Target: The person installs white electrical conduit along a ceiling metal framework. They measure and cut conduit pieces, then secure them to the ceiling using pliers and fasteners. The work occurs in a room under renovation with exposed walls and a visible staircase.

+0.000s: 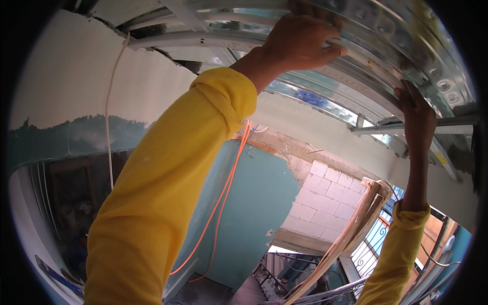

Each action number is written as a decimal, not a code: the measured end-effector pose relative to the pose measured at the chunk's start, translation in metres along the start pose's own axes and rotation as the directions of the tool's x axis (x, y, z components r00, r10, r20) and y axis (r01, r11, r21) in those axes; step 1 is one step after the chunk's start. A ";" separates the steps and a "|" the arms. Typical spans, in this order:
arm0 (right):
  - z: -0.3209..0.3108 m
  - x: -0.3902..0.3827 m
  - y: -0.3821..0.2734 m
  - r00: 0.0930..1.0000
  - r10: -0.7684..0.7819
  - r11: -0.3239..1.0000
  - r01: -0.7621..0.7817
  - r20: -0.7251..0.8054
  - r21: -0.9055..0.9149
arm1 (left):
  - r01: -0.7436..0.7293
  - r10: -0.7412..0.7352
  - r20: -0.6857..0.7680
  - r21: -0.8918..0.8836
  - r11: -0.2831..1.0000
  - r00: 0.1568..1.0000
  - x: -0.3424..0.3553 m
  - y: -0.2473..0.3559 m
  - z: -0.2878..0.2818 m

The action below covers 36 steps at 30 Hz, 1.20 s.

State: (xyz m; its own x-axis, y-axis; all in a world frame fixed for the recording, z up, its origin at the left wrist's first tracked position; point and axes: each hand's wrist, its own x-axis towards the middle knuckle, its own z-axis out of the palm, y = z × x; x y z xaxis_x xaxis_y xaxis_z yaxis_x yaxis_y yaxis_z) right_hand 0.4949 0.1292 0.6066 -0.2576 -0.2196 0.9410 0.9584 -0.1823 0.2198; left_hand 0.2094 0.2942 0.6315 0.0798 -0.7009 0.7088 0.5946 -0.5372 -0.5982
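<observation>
Metal channel [372,64], upper right of frame: left hand [303,43] and right hand [420,113] grip it, fingers curled; even support should steady it.

Ceiling rails [356,23] at one o'clock are glossy metal. Sleeves [150,178] are matt cloth; planks [362,216] at four o'clock, wood.

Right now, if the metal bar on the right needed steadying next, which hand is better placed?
The right hand, probably: its wrist crosses in front of that metal bar in this view, while the left hand is raised farther left, at the ceiling frame.
</observation>
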 end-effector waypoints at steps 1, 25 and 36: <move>-0.002 0.000 0.001 1.000 0.010 1.000 -0.010 0.006 -0.006 | 0.001 -0.001 -0.006 0.004 1.000 1.000 0.001 0.002 0.002; -0.004 -0.015 0.000 0.998 0.021 1.000 -0.020 -0.067 0.010 | -0.082 0.081 -0.082 -0.009 0.997 0.993 0.000 0.001 0.010; -0.038 -0.069 0.027 0.981 0.035 0.995 -0.051 -0.191 -0.082 | -0.052 0.052 -0.002 -0.062 0.997 0.999 0.006 0.059 0.003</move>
State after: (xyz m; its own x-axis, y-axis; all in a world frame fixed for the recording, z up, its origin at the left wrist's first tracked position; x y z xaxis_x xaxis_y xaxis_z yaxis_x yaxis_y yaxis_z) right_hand 0.5344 0.1030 0.5380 -0.2426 -0.4047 0.8817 0.9570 -0.2485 0.1493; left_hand 0.2470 0.2596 0.6018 0.1089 -0.7291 0.6757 0.5393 -0.5277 -0.6563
